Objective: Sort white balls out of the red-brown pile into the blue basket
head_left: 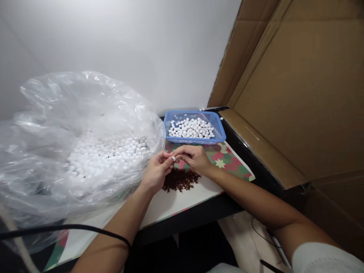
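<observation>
My left hand point(157, 171) and my right hand point(192, 157) meet above the table, fingers pinched together. Between the fingertips sits a small white ball point(173, 158), held by the left hand while the right hand's fingers pinch at it. Just below the hands lies a heap of small dark red bits point(179, 179) on the white tabletop. Behind the hands stands a blue plastic basket point(220, 131) holding several white balls point(191, 128).
A large clear plastic bag point(51, 113) full of white balls fills the left side. A camouflage-patterned mat point(227, 161) lies under the basket. An open cardboard box flap point(298, 94) rises on the right. A black cable point(71, 227) crosses my left forearm.
</observation>
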### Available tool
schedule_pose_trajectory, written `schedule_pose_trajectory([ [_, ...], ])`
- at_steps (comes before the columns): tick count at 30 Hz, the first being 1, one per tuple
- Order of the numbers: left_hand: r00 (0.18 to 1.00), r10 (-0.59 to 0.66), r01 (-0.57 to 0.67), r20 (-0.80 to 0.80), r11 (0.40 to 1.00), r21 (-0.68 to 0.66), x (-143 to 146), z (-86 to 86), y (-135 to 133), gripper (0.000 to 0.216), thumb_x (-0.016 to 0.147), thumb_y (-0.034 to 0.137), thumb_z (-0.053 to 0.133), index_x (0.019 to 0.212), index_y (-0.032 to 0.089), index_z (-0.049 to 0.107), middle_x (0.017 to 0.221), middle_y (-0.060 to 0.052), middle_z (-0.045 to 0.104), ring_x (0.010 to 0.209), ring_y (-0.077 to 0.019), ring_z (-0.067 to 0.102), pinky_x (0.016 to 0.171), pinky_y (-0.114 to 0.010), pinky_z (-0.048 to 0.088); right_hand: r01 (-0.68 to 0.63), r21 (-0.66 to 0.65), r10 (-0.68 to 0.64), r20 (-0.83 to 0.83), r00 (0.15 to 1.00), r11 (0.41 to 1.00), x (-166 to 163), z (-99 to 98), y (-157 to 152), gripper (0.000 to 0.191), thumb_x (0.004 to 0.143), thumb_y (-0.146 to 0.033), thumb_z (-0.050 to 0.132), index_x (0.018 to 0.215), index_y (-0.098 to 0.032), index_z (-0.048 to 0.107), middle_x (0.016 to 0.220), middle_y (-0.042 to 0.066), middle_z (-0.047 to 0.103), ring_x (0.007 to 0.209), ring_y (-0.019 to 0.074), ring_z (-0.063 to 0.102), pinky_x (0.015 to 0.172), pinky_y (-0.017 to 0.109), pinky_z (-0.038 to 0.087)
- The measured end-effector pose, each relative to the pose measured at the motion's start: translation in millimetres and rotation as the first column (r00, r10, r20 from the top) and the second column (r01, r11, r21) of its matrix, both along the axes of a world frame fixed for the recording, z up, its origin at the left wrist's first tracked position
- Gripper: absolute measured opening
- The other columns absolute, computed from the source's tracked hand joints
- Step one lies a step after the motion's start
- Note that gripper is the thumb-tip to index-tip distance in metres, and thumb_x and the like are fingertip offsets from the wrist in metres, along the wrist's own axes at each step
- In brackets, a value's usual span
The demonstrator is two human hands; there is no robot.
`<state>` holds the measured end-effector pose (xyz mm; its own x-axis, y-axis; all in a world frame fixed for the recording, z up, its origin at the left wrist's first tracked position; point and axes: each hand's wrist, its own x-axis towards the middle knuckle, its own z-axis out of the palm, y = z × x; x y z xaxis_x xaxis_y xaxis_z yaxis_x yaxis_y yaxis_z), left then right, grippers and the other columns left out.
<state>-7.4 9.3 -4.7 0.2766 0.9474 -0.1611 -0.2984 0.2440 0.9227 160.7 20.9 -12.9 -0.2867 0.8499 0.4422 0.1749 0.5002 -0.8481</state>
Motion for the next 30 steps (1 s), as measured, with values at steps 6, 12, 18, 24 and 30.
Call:
schedule_pose_trajectory([
  [6,1.0,-0.016,0.017,-0.026,1.0,0.017,3,6.9,0,0.031,0.068,0.036,0.079,0.076,0.016,0.057,0.065,0.001,0.061,0.048,-0.0041,0.047,0.041,-0.016,0.025,0.008,-0.083,-0.006,0.022,1.0,0.997,-3,10.9,-1,0.027,0.075,-0.043,0.074,0.083,-0.02,0.064,0.084,0.001,0.068,0.052,0.0094,0.04,0.052,0.025,0.036],
  [12,0.986,0.07,-0.064,-0.152,0.997,0.044,-5,14.1,4,0.048,0.078,0.065,0.057,0.07,0.017,0.055,0.038,0.006,0.041,0.032,-0.0047,0.028,0.034,-0.019,0.014,0.258,0.052,-0.263,0.18,0.948,0.965,18,38.8,32,0.018,0.081,-0.035,0.067,0.088,-0.02,0.06,0.076,0.0,0.06,0.06,0.0127,0.047,0.06,0.026,0.037],
  [18,0.998,-0.026,0.02,-0.066,0.997,-0.077,-16,27.9,6,0.05,0.08,0.062,0.056,0.06,0.017,0.048,0.05,0.005,0.033,0.04,-0.0045,0.026,0.036,-0.019,0.015,0.252,0.203,-0.319,0.456,0.831,0.946,46,33.9,67,0.014,0.081,-0.011,0.055,0.092,-0.018,0.06,0.098,0.009,0.064,0.096,0.0245,0.055,0.087,0.037,0.039],
  [24,0.983,-0.166,0.176,0.083,0.975,-0.135,-20,31.5,1,0.018,0.066,0.006,0.066,0.076,0.017,0.056,0.077,0.0,0.056,0.069,-0.0087,0.054,0.06,-0.019,0.042,-0.205,0.05,0.148,0.53,0.835,0.978,30,25.5,17,0.01,0.088,-0.026,0.059,0.094,-0.02,0.064,0.091,0.004,0.061,0.081,0.0179,0.056,0.073,0.029,0.043],
  [30,0.98,-0.196,0.2,0.043,0.97,-0.138,-16,24.3,-1,0.013,0.074,0.017,0.07,0.084,0.016,0.061,0.08,-0.004,0.062,0.077,-0.0139,0.059,0.071,-0.025,0.045,-0.308,-0.107,0.303,0.636,0.709,0.945,16,2.0,0,0.034,0.075,-0.032,0.076,0.104,-0.02,0.061,0.096,0.004,0.055,0.084,0.0187,0.054,0.069,0.026,0.042],
])
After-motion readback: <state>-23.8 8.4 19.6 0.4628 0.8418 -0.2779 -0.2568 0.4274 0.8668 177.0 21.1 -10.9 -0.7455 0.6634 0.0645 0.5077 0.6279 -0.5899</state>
